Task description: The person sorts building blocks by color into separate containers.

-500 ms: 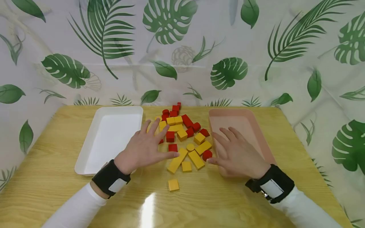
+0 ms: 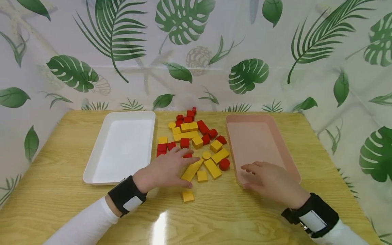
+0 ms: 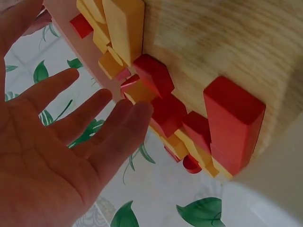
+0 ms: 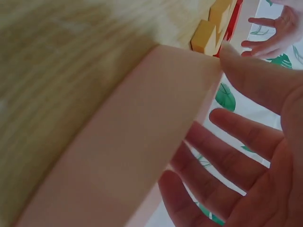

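My left hand (image 2: pixel 168 169) hovers over the near left part of a pile of red and yellow blocks, its fingers spread and nothing held. It hides some blocks in the head view. A yellow square block (image 2: pixel 188 196) lies just below its thumb, and a long yellow block (image 2: pixel 193 170) is beside its fingers. In the left wrist view a red block (image 3: pixel 234 123) stands out past the fingertips. My right hand (image 2: pixel 272 182) is above the near end of the pink tray (image 2: pixel 284 146), fingers slightly bent and holding nothing; whether it touches the rim I cannot tell.
A white tray (image 2: pixel 122 146) stands left of the pile. Several red and yellow blocks lie between the trays, among them a red round block (image 2: pixel 224 164) beside the pink tray. A leaf-patterned cloth (image 2: pixel 202 78) hangs behind the wooden table (image 2: pixel 214 221).
My left hand has moved right and nearer to me, uncovering red blocks beside the white tray. The right hand has drawn back toward me over the pink tray. The blocks appear unmoved.
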{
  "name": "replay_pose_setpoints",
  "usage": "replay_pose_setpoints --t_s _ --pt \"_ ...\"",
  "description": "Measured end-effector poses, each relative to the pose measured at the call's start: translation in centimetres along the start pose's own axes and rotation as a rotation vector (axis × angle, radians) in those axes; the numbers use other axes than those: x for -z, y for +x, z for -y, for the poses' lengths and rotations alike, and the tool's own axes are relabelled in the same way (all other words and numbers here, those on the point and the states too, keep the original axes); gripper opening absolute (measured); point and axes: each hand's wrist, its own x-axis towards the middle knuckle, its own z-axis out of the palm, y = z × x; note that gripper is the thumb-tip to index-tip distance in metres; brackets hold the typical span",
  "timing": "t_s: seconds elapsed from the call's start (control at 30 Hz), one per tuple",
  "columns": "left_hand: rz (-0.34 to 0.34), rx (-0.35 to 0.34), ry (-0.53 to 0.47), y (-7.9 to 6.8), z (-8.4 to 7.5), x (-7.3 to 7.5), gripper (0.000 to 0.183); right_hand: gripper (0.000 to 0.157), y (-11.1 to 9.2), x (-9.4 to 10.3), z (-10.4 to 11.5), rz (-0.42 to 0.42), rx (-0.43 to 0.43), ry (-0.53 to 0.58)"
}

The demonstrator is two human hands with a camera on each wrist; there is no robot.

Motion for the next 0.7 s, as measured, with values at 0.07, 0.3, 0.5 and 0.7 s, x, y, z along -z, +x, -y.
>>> replay_pose_setpoints --t_s 0.07,0.3,0.5,0.7 --pt "0.013 -0.023 -0.022 0.1 -0.3 -0.4 0.071 0.038 -0.3 -0.1 -0.1 0.003 0.003 0.023" --pt "0.012 -0.153 -0.024 -0.2 -1.6 -1.3 0.052 0.014 -0.8 -0.6 -0.4 0.022 0.017 0.086" --pt "0.064 -0.196 -0.028 -0.9 -2.6 -2.0 0.033 0.011 -0.9 -0.8 -0.7 0.005 0.079 0.085" --pt "0.072 -0.234 -0.007 -1.3 -2.7 -3.2 0.023 0.012 -1.0 -1.0 -0.6 0.007 0.071 0.089"
